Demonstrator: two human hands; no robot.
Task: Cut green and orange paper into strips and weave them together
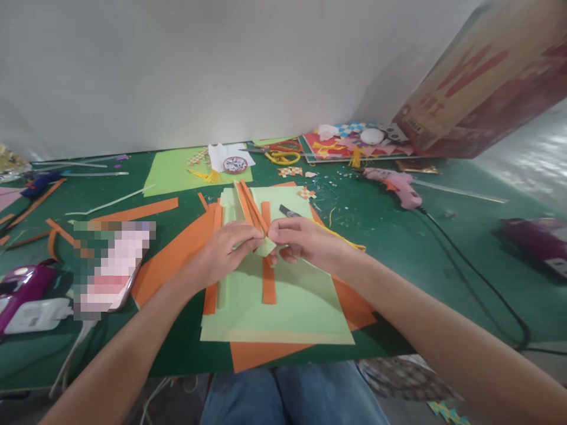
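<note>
Both hands meet over a stack of light green paper (305, 313). My left hand (233, 242) pinches the near end of some folded green and orange paper strips (250, 203), which point away from me. My right hand (303, 236) grips the same strips from the other side, thumb against fingers. A small light green flap (266, 247) shows between the fingertips. Beneath the hands lies a loose orange strip (269, 286) on the green sheets. Orange paper (177, 254) spreads out under the stack. A dark cutter blade (287, 211) lies just beyond my right hand.
A pink glue gun (396, 186) with a black cord rests to the right. At left are a phone (115, 265), a white plug (38, 316) and orange scraps. Scissors (283, 147), small woven paper pieces (290, 172) and a paper bag (482, 82) stand at the back.
</note>
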